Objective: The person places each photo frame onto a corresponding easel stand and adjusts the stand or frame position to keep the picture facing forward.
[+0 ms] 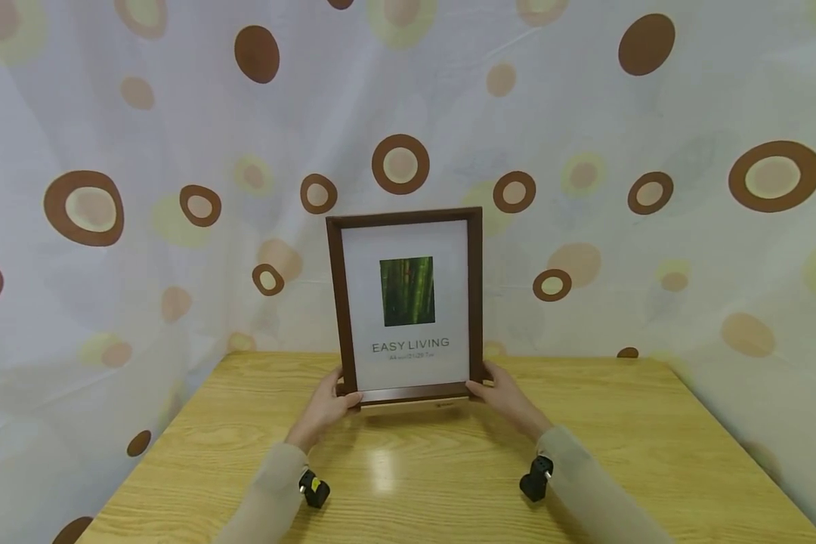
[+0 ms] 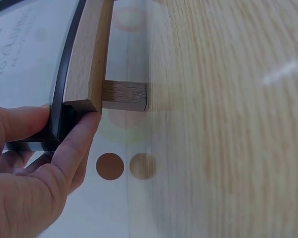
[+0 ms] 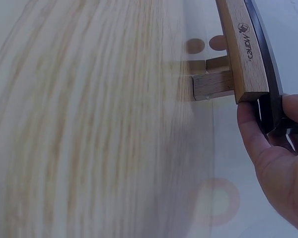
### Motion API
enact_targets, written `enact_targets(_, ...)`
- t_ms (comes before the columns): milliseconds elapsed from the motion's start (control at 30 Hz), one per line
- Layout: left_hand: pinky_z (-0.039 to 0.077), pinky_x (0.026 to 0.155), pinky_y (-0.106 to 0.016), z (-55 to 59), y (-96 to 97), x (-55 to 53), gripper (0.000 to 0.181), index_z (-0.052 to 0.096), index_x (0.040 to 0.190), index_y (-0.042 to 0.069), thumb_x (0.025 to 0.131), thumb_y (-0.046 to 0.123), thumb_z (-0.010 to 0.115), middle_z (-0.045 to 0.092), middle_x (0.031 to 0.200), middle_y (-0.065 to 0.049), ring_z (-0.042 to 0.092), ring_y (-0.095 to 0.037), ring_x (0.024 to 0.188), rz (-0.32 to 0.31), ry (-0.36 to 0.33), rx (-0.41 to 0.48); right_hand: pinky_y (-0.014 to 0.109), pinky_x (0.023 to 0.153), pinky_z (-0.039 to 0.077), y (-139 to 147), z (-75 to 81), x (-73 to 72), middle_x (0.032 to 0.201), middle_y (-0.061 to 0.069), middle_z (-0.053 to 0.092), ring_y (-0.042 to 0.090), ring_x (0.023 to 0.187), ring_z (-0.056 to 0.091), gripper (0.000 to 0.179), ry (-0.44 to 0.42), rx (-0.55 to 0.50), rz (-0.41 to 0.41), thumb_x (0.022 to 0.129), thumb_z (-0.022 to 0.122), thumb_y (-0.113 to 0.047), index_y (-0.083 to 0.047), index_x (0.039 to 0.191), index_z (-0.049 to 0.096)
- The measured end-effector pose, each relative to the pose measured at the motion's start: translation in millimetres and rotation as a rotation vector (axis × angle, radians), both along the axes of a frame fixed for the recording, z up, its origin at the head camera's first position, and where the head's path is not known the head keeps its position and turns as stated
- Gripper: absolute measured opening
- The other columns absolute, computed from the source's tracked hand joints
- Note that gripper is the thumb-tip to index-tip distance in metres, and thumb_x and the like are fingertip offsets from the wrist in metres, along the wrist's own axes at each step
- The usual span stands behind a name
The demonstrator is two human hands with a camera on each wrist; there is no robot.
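A dark brown picture frame [image 1: 475,302] stands upright, tilted slightly back, with a bamboo print and the words "EASY LIVING" behind its front. Its lower edge sits at a pale wooden ledge [image 1: 408,409] of a small stand, whose feet [image 2: 124,95] reach the table. At the lower left corner my left hand [image 1: 326,408] grips the frame, thumb on the front and fingers behind and below. My right hand [image 1: 510,397] holds the lower right corner the same way. In the right wrist view a finger touches the end of the ledge [image 3: 246,54], which bears a printed logo.
The light wooden table [image 1: 245,431] extends to both sides and in front of the stand. Close behind it hangs a white curtain [image 1: 449,98] with brown and yellow circles. A black wrist camera [image 1: 315,489] is strapped to the left sleeve, another camera [image 1: 536,478] to the right.
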State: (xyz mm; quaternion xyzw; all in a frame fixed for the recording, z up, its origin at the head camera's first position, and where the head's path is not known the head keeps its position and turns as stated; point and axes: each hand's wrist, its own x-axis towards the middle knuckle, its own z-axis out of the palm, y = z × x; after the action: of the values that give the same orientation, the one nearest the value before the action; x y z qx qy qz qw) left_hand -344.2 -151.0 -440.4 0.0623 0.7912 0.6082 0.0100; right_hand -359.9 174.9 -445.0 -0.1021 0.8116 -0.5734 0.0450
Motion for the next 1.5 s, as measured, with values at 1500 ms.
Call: enact_targets(1500, 0.058, 0.086, -0.038, -1.6, 28.2, -18.1, 0.059, 0.033, 0.15, 0.002, 0.096, 0.001, 0.058, 0.055, 0.131, -0.028, 0.062, -0.035, 0.112, -0.117, 0.015, -0.015, 0.054, 0.106, 0.043, 36, 2.5, 7.6, 0.146, 0.027, 0.042, 0.046, 0.138, 0.036, 0.054, 0.029, 0.076, -0.031, 0.101, 0.055, -0.017, 0.002, 0.148, 0.034)
